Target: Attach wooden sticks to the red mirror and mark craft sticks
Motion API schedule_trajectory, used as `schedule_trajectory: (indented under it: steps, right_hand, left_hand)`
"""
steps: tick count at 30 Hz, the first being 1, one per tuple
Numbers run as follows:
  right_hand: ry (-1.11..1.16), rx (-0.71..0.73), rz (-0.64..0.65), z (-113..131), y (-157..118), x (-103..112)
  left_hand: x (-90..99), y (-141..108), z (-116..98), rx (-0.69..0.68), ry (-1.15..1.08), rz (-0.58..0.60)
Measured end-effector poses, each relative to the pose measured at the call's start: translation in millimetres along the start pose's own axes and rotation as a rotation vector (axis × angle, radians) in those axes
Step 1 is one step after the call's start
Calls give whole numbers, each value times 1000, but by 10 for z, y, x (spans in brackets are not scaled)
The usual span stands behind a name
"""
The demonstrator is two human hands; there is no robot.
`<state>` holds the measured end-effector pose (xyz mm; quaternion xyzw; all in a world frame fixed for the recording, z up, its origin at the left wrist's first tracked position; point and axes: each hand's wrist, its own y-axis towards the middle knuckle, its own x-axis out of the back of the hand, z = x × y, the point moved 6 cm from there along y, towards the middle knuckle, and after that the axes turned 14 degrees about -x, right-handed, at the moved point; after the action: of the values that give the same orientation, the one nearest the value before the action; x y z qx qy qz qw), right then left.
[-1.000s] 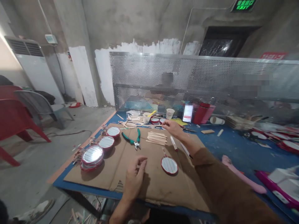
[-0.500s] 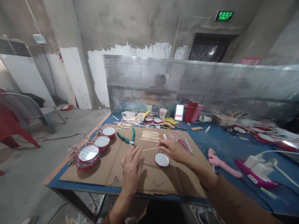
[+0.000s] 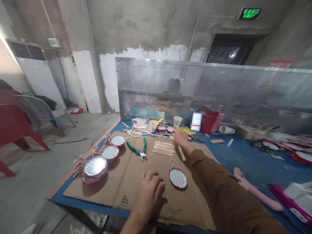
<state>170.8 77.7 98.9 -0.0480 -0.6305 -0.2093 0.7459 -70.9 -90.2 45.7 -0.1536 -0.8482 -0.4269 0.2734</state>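
My left hand [image 3: 151, 188] rests low over the cardboard sheet [image 3: 117, 182], its fingers loosely bent and nothing visible in them. To its right lies a small round red-rimmed piece [image 3: 178, 178] with a silvery, lined face and a short wooden stick at its top. My right hand [image 3: 180, 138] reaches to the back edge of the cardboard, beside small red-rimmed rounds [image 3: 170, 129] and a yellow item [image 3: 188, 130]. Its fingertips are hidden, so I cannot tell what they hold. A stack of flat wooden sticks [image 3: 164, 148] lies left of my right forearm.
Green-handled cutting pliers [image 3: 142, 152] lie open on the cardboard. Several finished-looking red-rimmed rounds [image 3: 95, 166] line the left side. A pink glue gun [image 3: 258, 191] and purple power strip [image 3: 290, 201] are at right. Cups [image 3: 177, 121], a phone [image 3: 196, 122] and a perforated metal screen [image 3: 151, 78] stand behind.
My right hand has left the round piece and reached to the back of the table. My left hand has drawn nearer to me. The thin stick between the hands no longer shows there.
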Motion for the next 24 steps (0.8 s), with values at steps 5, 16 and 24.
schedule_trajectory:
  steps: [5,16,24]
  right_hand:
    - [-141,109,138,552,153,-311]
    - [-256,221,188,775,285,-545]
    - [-250,217,191,818,300,-542]
  left_hand:
    - [-30,-1,-40,3,-12,95]
    - [-69,-25,-20,-36,-43,92]
    - [-58,-16,-30,-43,-31,113]
